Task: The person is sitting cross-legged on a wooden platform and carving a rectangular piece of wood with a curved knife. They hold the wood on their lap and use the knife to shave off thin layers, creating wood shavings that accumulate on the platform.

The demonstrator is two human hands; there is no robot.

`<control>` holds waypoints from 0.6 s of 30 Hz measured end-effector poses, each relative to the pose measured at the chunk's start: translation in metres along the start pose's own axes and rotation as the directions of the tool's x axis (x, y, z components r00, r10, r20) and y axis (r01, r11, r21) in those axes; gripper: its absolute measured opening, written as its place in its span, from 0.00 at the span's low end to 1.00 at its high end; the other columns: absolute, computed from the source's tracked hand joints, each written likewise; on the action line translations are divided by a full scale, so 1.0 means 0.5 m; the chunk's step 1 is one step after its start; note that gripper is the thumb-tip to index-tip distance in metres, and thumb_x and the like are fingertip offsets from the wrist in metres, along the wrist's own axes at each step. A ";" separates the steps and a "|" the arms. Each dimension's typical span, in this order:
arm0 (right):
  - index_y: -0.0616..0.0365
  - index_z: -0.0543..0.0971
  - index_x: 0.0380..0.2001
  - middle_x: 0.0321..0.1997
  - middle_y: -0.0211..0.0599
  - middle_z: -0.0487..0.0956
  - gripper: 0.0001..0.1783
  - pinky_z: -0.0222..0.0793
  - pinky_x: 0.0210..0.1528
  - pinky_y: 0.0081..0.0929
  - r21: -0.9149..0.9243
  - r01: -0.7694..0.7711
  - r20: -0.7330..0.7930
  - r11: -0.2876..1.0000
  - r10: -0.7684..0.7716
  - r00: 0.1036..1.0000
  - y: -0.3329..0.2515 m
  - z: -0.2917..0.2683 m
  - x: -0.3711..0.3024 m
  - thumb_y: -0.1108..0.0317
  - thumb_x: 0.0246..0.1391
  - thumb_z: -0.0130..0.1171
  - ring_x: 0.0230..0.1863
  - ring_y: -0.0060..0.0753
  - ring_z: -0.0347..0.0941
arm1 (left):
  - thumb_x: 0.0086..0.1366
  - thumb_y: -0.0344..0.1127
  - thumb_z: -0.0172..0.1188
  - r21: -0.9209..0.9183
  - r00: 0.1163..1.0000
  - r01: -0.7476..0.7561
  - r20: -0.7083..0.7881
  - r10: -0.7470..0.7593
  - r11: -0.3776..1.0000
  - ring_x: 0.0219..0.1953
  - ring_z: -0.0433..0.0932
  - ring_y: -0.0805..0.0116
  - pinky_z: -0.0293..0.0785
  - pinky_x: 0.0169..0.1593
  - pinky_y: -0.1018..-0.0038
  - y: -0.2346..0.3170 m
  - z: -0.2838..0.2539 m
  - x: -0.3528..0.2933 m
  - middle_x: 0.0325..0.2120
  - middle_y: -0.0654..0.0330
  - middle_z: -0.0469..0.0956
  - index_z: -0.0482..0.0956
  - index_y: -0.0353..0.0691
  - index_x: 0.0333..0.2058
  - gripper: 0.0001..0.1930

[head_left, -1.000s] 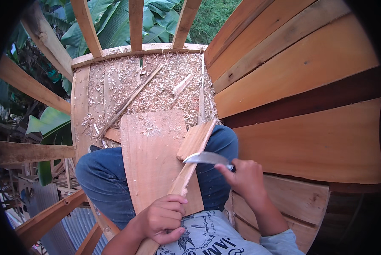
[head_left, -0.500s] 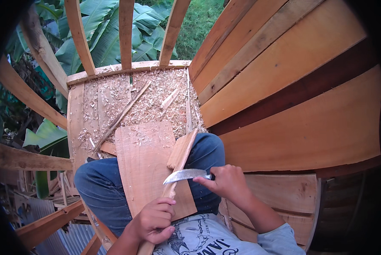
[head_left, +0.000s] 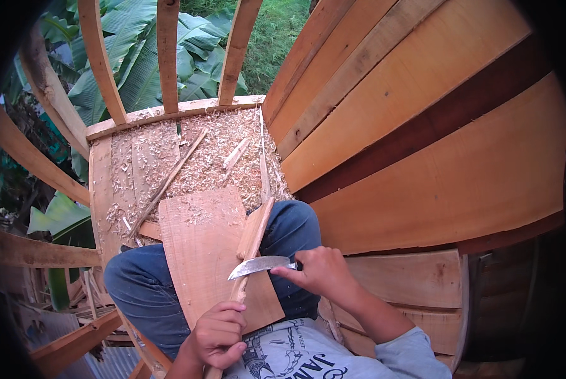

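Observation:
My right hand (head_left: pixel 319 271) is closed round the handle of a knife (head_left: pixel 262 266) with a broad curved steel blade. The blade lies across a long narrow wooden stick (head_left: pixel 252 240), its tip pointing left. Below the blade, my left hand (head_left: pixel 219 333) grips the stick's lower part, fingers wrapped round it. The stick slants up and to the right, widening toward its far end. Beneath it a flat wooden board (head_left: pixel 200 234) rests on my lap between my knees, with some shavings on its far part.
Wood shavings (head_left: pixel 223 148) cover much of the plank floor (head_left: pixel 121 170) ahead, with a thin strip (head_left: pixel 172 177) and offcuts lying among them. Upright wooden slats (head_left: pixel 167 57) stand at the front and left. A wall of wide planks (head_left: pixel 447 170) rises on my right.
The whole view has shifted slightly, so everything sits a little further left. The knife stays on the stick, its blade slightly lower along it and less curved toward my left hand.

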State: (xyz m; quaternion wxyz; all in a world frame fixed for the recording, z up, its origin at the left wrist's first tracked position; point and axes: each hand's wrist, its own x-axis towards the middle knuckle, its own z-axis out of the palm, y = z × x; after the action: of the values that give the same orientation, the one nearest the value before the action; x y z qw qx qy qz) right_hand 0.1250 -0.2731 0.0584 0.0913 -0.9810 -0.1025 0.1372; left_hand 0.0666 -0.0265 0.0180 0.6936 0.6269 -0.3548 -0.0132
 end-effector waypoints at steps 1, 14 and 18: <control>0.60 0.80 0.14 0.14 0.48 0.76 0.42 0.73 0.21 0.41 -0.021 0.020 -0.010 1.000 -0.020 1.000 0.012 -0.003 0.006 0.27 0.50 0.49 0.19 0.50 0.77 | 0.48 0.31 0.55 0.001 1.000 0.001 0.006 -0.001 1.000 0.22 0.74 0.65 0.67 0.50 0.64 -0.001 0.001 0.003 0.10 0.63 0.66 0.66 0.40 0.09 0.12; 0.58 0.81 0.16 0.14 0.50 0.76 0.38 0.73 0.24 0.43 -0.048 -0.075 -0.031 0.996 0.073 0.997 0.035 -0.010 0.020 0.31 0.51 0.51 0.21 0.53 0.77 | 0.46 0.29 0.58 0.023 1.000 -0.018 0.025 0.018 1.000 0.23 0.75 0.65 0.69 0.51 0.62 -0.012 0.003 0.017 0.11 0.62 0.66 0.66 0.40 0.10 0.12; 0.58 0.80 0.16 0.14 0.48 0.75 0.35 0.73 0.24 0.42 0.001 -0.055 0.016 0.998 0.055 0.998 0.000 -0.012 0.010 0.33 0.51 0.54 0.22 0.52 0.77 | 0.47 0.27 0.59 -0.009 1.000 -0.014 0.015 0.014 1.000 0.24 0.75 0.63 0.69 0.52 0.62 -0.007 -0.009 0.017 0.12 0.62 0.66 0.66 0.39 0.11 0.12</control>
State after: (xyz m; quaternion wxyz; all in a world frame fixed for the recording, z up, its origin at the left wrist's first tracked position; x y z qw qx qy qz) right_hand 0.1313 -0.2728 0.0628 0.0873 -0.9822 -0.0762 0.1477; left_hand 0.0765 -0.0272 0.0191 0.6937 0.6212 -0.3643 -0.0145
